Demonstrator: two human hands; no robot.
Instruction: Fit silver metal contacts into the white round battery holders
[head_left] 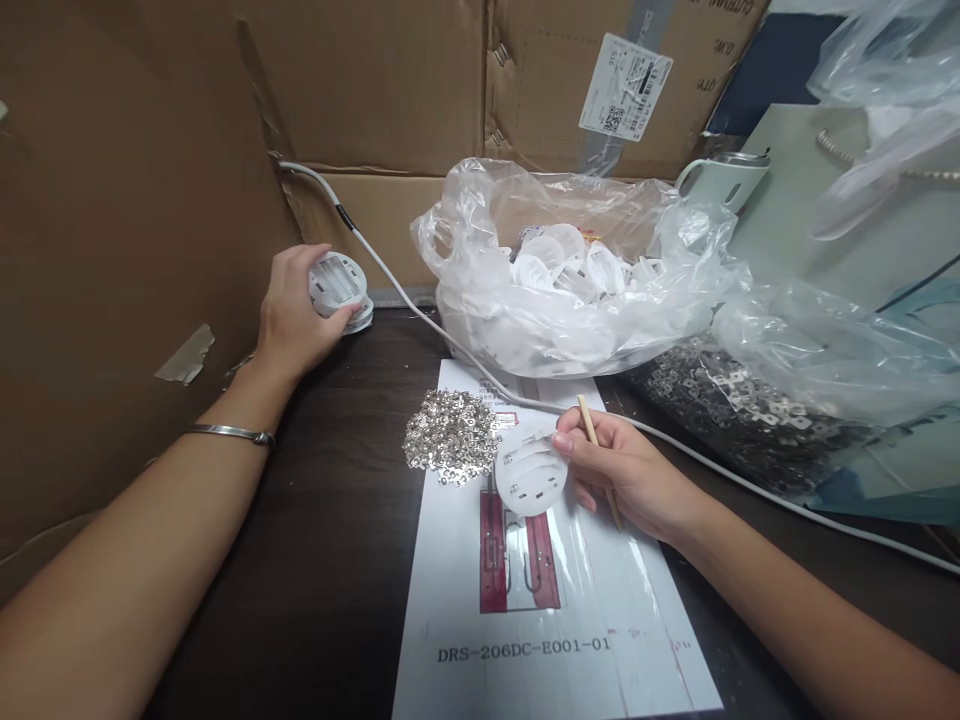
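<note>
At the left, my left hand (294, 305) is closed around a round white plastic battery cover (339, 279), which sits on top of a small stack of similar white discs (362, 318). My right hand (619, 465) pinches another round white plastic part (531, 472) by its edge, above the printed sheet. A thin wooden stick (588, 420) is also held in that hand, running across the palm. Just left of the right hand's disc lies a heap of small shiny metal contact pieces (452, 435), partly on the printed sheet (465, 600).
A clear plastic bag (555, 330) of white parts stands at the back. To its right, another bag (720, 400) holds metal pieces. A white cable (390, 285) crosses the dark table (330, 540). Cardboard (375, 90) walls the back and left; a mug (724, 180) stands back right.
</note>
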